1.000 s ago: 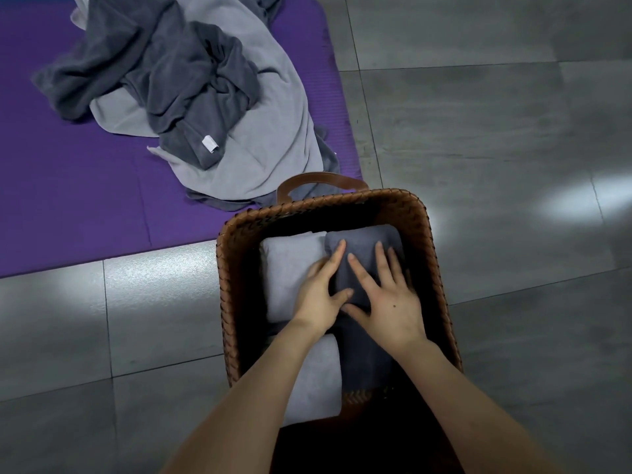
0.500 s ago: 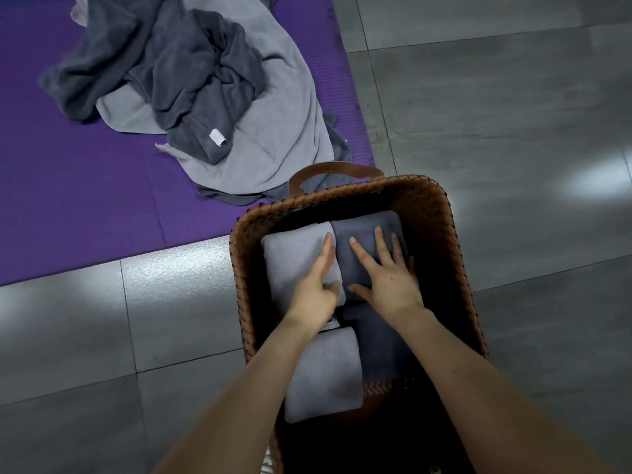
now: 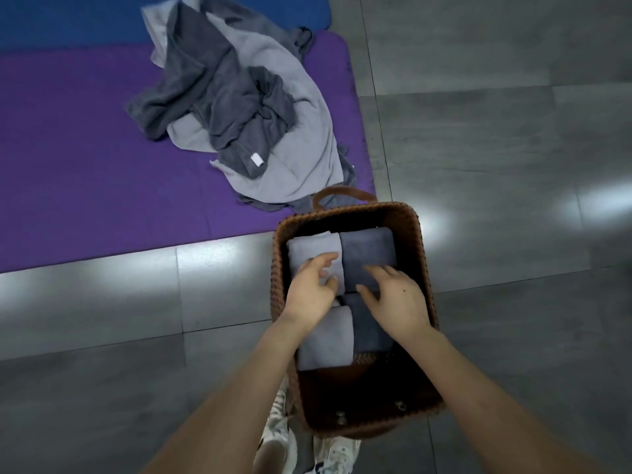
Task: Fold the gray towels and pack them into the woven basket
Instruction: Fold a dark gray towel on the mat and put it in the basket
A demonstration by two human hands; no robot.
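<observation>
Showing white tag [image 3: 255, 159] on dark towel [image 3: 236, 131]

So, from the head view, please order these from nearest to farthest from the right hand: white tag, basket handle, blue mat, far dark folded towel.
1. far dark folded towel, beneath the right hand's fingers.
2. basket handle, on the far rim.
3. white tag, on the towel pile.
4. blue mat, upper left.
</observation>
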